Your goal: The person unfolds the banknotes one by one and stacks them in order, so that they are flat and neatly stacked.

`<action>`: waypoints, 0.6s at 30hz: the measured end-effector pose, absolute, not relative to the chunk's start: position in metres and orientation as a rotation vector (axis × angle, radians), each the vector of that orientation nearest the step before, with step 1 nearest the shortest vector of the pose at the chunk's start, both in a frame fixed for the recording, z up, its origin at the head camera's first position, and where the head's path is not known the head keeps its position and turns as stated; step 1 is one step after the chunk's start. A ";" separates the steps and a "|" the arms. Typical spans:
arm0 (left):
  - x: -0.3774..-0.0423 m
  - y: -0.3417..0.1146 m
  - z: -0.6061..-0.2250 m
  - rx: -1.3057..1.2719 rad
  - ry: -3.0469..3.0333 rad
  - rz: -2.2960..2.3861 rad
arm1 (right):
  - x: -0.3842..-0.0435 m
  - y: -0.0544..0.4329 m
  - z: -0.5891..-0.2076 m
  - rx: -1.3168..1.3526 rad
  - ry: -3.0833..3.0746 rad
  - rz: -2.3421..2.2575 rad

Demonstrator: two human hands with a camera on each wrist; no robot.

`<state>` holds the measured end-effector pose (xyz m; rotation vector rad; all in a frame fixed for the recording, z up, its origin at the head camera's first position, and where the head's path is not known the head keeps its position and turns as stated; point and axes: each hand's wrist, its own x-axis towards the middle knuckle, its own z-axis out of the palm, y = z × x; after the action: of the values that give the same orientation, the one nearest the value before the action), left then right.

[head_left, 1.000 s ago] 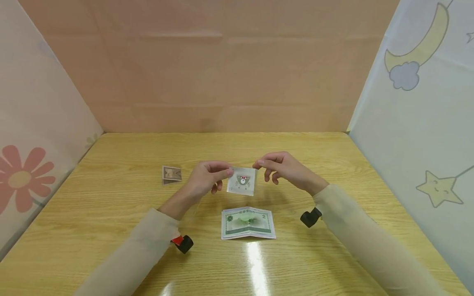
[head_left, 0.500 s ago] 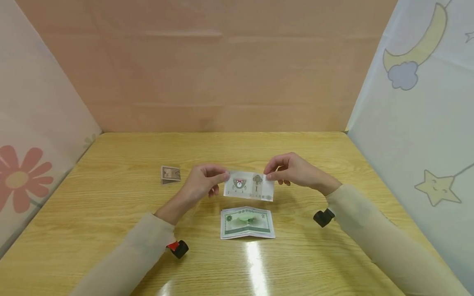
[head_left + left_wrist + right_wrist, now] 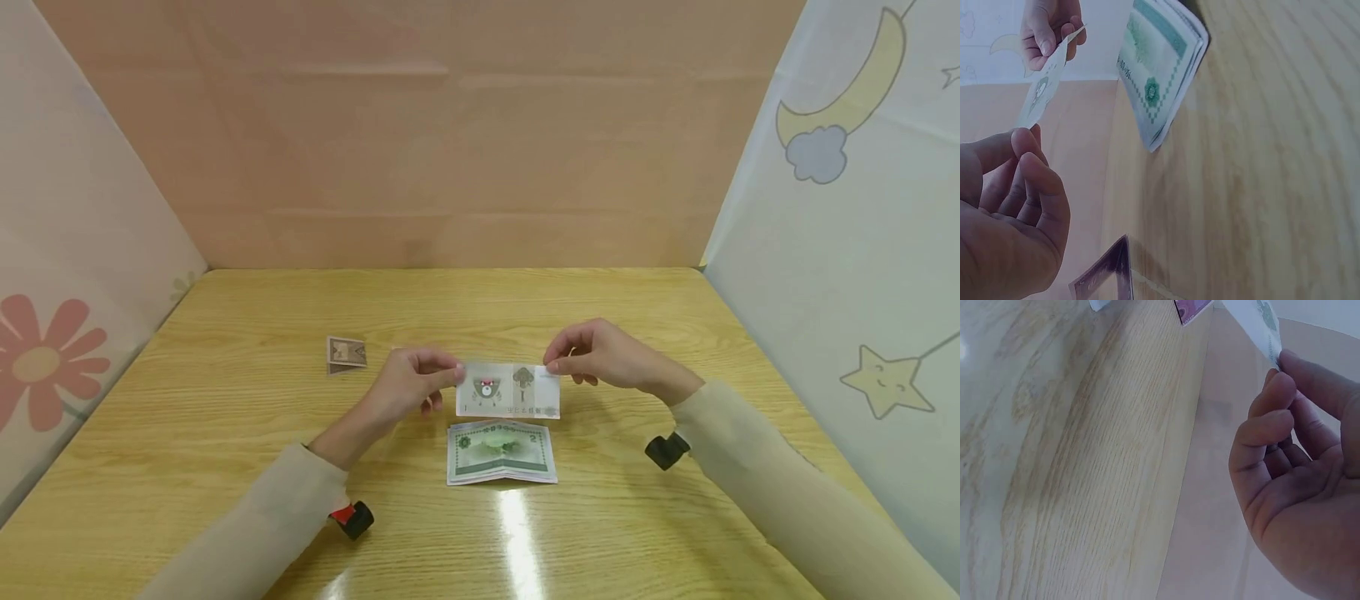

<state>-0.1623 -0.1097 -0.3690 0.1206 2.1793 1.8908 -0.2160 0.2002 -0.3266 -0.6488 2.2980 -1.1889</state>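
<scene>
A pale play banknote [image 3: 486,398] with a bear print and the figure 1 is stretched out flat between my two hands, just above the tabletop. My left hand [image 3: 411,383] pinches its left end between thumb and fingers. At the other end, my right hand [image 3: 603,357] pinches the right edge; the right wrist view shows this banknote [image 3: 1260,328] between thumb and index finger. Right below it, on the nearer side, lies a stack of creased banknotes [image 3: 501,454] with a green one marked 2 on top.
A small folded brown banknote [image 3: 347,352] stands on the wooden table [image 3: 262,467] to the left, beyond my left hand. An orange-pink backdrop [image 3: 450,167] closes off the back. Printed side walls [image 3: 817,275] rise on the left and right.
The pale banknote was folded in half and held by my left hand; my right hand has drawn it out to full length. Both hands have then lowered it towards the stack.
</scene>
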 end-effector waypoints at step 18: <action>-0.137 -0.116 -0.381 0.309 2.348 1.551 | -0.190 0.191 -0.356 -0.777 2.210 -1.129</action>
<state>-0.1373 -0.1163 -0.3815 0.3092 2.3481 1.5512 -0.1901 0.1912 -0.3564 -0.7770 2.2096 -1.1287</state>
